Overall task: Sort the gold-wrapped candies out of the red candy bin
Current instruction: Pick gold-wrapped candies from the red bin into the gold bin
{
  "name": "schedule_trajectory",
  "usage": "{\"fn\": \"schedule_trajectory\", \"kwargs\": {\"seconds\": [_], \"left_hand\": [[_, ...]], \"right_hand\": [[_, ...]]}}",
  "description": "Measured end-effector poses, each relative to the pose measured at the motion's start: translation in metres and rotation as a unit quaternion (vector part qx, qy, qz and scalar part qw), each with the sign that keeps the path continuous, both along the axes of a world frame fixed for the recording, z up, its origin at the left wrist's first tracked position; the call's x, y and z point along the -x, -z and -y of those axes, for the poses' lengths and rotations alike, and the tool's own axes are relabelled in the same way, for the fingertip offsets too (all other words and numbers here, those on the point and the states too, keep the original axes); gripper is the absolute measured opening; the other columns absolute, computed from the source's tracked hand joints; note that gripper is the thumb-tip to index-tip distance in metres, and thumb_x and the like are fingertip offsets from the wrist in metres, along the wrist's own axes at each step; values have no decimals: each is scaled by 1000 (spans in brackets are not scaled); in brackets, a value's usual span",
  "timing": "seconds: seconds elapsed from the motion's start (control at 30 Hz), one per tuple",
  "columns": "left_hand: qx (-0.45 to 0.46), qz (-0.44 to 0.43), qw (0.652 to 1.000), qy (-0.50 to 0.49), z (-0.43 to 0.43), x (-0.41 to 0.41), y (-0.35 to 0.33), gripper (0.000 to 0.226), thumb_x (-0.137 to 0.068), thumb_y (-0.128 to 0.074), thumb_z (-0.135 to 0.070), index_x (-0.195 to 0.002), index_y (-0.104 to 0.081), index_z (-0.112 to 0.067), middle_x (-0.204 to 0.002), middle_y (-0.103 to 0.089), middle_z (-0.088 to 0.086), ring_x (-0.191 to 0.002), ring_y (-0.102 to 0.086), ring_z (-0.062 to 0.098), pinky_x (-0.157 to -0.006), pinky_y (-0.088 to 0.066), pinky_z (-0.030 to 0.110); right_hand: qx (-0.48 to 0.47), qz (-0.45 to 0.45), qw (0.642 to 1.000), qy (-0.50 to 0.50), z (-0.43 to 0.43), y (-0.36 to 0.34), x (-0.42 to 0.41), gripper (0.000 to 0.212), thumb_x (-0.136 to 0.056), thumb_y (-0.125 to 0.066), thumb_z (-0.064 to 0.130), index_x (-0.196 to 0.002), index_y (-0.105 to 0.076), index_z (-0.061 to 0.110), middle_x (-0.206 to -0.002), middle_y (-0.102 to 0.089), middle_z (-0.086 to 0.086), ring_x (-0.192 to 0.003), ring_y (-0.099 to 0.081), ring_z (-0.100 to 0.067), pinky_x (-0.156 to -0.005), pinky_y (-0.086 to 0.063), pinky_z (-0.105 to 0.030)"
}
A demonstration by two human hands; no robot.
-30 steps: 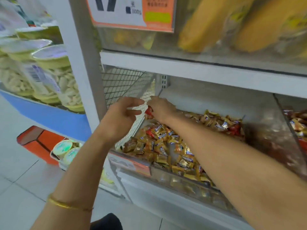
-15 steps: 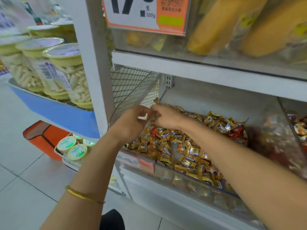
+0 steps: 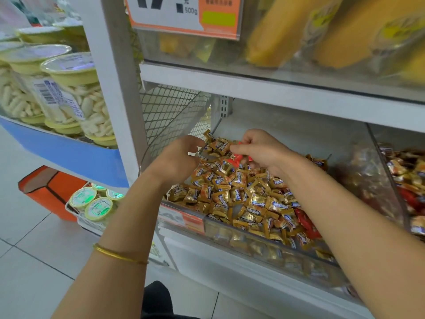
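A clear shelf bin (image 3: 241,240) is heaped with gold-wrapped candies (image 3: 232,194), and a few red candies (image 3: 307,223) lie among them at the right. Both my hands are over the back left of the heap. My left hand (image 3: 177,157) has its fingers curled, with a wrapper end sticking out from under them. My right hand (image 3: 262,149) is curled over a red candy (image 3: 240,158), and its forefinger touches a raised clump of gold candies (image 3: 218,145). The neighbouring bin (image 3: 411,180) on the right holds mixed red and gold candies.
A clear divider (image 3: 379,171) separates the two bins. Wire mesh (image 3: 170,111) and a white shelf post (image 3: 110,65) stand to the left. Jars of white snacks (image 3: 73,100) sit further left, with green-lidded cups (image 3: 92,203) and an orange box (image 3: 46,189) below. Yellow packs (image 3: 287,31) fill the upper shelf.
Both hands have come lower and closer together at the back of the gold heap. The red candy stays at my right hand. My view has shifted nearer to the bin.
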State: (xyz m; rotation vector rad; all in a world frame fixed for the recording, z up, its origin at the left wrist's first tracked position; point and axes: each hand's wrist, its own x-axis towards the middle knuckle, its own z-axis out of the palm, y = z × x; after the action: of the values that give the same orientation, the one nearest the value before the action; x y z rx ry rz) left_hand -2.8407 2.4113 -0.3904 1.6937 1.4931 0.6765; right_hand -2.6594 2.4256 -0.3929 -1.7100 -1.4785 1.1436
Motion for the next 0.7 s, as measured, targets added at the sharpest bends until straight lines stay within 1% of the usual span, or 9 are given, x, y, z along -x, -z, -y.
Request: {"fn": "schedule_trajectory", "kwargs": {"seconds": [0.1,0.2,0.27,0.33,0.4,0.5,0.57,0.63,0.7], "left_hand": [[-4,3,1000,2,0,-4,-2,40,-92,-48,1,-127,-52,-17,-129,-52,2,-107,-57,20,-90,-47,32],[-10,13,999,46,2,-14,0,39,-93,-50,-2,-129,-52,-16,-131,-52,-1,-108,-55,15,-82,-46,24],[-13,2,993,119,5,-28,1,43,-93,-49,0,-131,-51,-19,-138,-49,-3,-118,-50,13,-90,-42,21],[-23,-59,974,217,8,-48,3,48,-92,-50,-1,-135,-49,-23,-146,-38,-5,-134,-36,13,-101,-29,18],[-28,-139,941,306,12,-69,6,49,-94,-50,-6,-138,-45,-26,-151,-30,-7,-140,-25,12,-102,-19,14],[-4,-267,879,396,17,-98,16,53,-95,-50,-18,-144,-33,-30,-157,-15,-4,-145,-8,17,-115,-13,31],[6,-372,830,416,18,-106,19,54,-96,-47,-30,-147,-27,-31,-158,-6,-2,-146,0,22,-117,-10,44],[17,-437,806,399,14,-103,16,50,-97,-44,-33,-144,-34,-21,-156,-18,5,-143,-14,26,-115,-19,41],[21,-455,805,379,9,-96,13,38,-98,-43,-30,-129,-51,-9,-139,-44,9,-128,-39,26,-104,-34,34]], "right_hand": [[66,-120,989,61,17,-5,-6,15,-92,-52,-2,-91,-45,11,-93,-58,-17,-67,-63,-20,-53,-57,-27],[39,-149,980,128,39,-7,-22,14,-92,-50,-3,-103,-53,7,-95,-62,-20,-61,-63,-20,-46,-55,-24],[-16,-70,985,154,56,-5,-36,12,-93,-54,6,-103,-58,9,-90,-62,-12,-54,-56,-13,-42,-46,-20],[-55,23,981,187,76,-1,-49,12,-90,-60,13,-101,-61,17,-90,-59,-2,-53,-52,-9,-46,-41,-19],[-52,42,973,221,93,3,-56,21,-90,-57,5,-104,-60,20,-92,-58,0,-56,-57,-10,-52,-48,-24],[-21,49,975,214,108,7,-58,35,-89,-45,-11,-111,-57,14,-99,-55,-9,-67,-62,-19,-66,-58,-34],[16,105,977,187,110,10,-60,38,-88,-42,-13,-112,-57,13,-97,-53,-8,-68,-64,-23,-64,-58,-35],[72,205,965,146,110,18,-62,32,-89,-46,-11,-112,-57,8,-99,-58,-12,-73,-67,-29,-68,-59,-39],[117,296,942,104,110,26,-61,29,-89,-51,-6,-115,-56,4,-106,-59,-16,-86,-66,-32,-78,-57,-41]]}}
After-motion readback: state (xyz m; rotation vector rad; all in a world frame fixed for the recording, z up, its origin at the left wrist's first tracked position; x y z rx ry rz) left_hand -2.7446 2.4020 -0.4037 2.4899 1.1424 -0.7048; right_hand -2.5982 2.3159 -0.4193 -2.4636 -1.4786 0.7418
